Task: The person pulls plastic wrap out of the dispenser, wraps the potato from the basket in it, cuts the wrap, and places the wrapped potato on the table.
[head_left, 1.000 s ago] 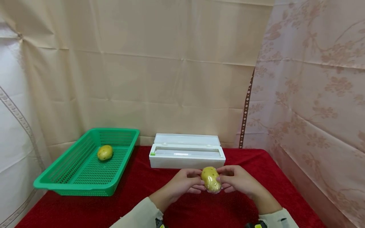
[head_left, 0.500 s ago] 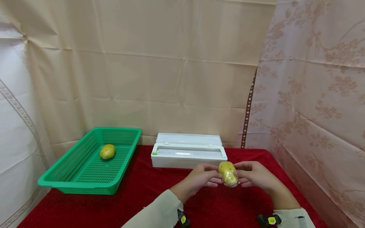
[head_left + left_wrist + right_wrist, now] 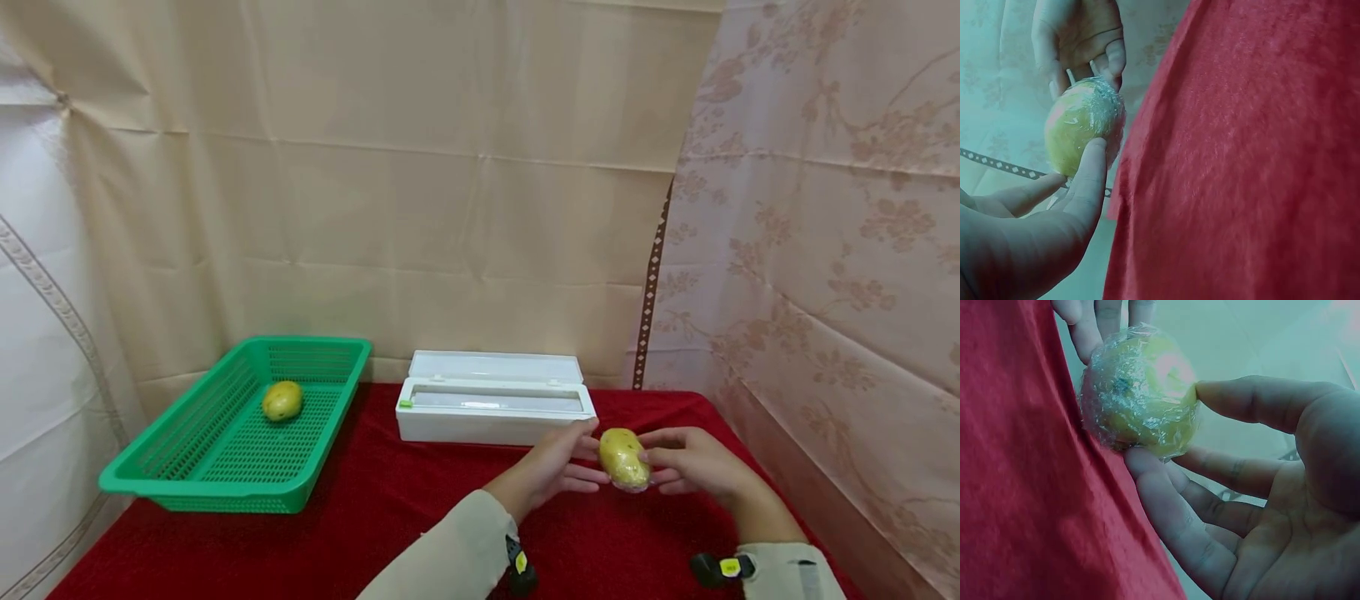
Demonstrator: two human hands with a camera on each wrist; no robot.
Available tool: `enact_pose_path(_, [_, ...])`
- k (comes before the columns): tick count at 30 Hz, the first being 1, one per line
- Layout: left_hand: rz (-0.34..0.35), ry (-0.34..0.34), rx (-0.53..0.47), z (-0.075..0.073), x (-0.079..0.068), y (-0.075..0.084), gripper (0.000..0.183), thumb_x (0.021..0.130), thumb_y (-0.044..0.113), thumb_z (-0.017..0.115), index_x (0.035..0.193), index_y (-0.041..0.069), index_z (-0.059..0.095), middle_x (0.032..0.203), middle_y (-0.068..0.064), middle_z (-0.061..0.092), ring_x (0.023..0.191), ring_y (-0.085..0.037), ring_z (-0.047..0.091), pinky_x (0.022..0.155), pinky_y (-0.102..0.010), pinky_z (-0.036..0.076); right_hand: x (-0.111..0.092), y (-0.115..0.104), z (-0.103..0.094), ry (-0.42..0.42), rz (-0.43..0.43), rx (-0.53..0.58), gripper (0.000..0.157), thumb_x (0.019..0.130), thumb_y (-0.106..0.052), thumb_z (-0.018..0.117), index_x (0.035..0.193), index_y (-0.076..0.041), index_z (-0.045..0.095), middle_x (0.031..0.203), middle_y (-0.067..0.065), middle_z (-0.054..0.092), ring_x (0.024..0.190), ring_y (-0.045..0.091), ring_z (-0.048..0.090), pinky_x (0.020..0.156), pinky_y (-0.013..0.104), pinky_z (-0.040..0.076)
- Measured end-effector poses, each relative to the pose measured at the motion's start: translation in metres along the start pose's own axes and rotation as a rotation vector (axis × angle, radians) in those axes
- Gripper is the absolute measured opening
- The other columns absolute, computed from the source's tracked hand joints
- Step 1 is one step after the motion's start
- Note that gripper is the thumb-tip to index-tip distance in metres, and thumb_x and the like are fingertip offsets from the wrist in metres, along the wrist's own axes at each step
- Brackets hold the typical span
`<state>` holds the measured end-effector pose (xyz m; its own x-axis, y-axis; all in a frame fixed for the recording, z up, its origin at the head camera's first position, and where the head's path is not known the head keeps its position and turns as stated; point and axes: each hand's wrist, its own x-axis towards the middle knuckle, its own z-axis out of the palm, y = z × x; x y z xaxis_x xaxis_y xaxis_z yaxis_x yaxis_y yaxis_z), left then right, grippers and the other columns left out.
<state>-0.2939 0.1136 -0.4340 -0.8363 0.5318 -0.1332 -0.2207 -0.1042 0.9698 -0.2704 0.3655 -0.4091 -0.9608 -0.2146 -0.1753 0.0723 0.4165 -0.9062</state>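
Pinching the film-wrapped potato (image 3: 624,462) over the table (image 3: 360,483), that's the right hand (image 3: 701,467) | left hand (image 3: 551,471) alongside, fingers extended, contact unclear | best bet: light grip, smooth crinkled film (image 3: 1119,403) inward without snagging

A beige curtain (image 3: 420,208) hangs at twelve o'clock, a flowered curtain (image 3: 840,250) at two, a red tablecloth (image 3: 367,475) at six.
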Motion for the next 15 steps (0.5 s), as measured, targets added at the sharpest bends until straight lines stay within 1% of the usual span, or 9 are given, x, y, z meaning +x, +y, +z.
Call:
enact_pose_path(4, [-0.011,0.005,-0.032,0.003,0.008,-0.005,0.076,0.094,0.063,0.058,0.131,-0.003,0.061,0.121,-0.014,0.069,0.107,-0.039,0.074,0.089,-0.046,0.061,0.001,0.006,-0.005,0.019,0.016,0.001,0.062,0.100,-0.024,0.066,0.144,0.014,0.047,0.112,0.012,0.074,0.089,0.024,0.076,0.078,0.044,0.063])
enact_pose_path(8, [-0.023,0.005,-0.044,0.007,0.016,-0.012,0.077,0.094,0.064,0.057,0.130,-0.004,0.062,0.120,-0.014,0.070,0.107,-0.037,0.074,0.092,-0.047,0.060,0.002,0.015,-0.010,0.035,0.026,-0.002,0.061,0.100,-0.024,0.065,0.144,0.015,0.047,0.113,0.010,0.074,0.090,0.024,0.075,0.077,0.044,0.063])
enact_pose_path(11, [-0.028,0.003,-0.047,0.013,0.022,-0.017,0.077,0.095,0.064,0.055,0.129,-0.005,0.063,0.119,-0.013,0.070,0.106,-0.034,0.074,0.094,-0.047,0.059,0.002,0.021,-0.013,0.038,0.038,0.003,0.061,0.100,-0.022,0.063,0.145,0.015,0.045,0.110,0.008,0.074,0.090,0.023,0.075,0.076,0.043,0.062])
enact_pose_path(15, [-0.032,0.020,-0.062,0.021,0.028,-0.023,0.077,0.095,0.064,0.056,0.128,-0.005,0.063,0.119,-0.013,0.070,0.106,-0.033,0.074,0.095,-0.047,0.058,0.001,0.027,-0.019,0.036,0.058,0.021,0.062,0.100,-0.021,0.062,0.146,0.016,0.043,0.104,0.005,0.074,0.087,0.020,0.073,0.074,0.040,0.062])
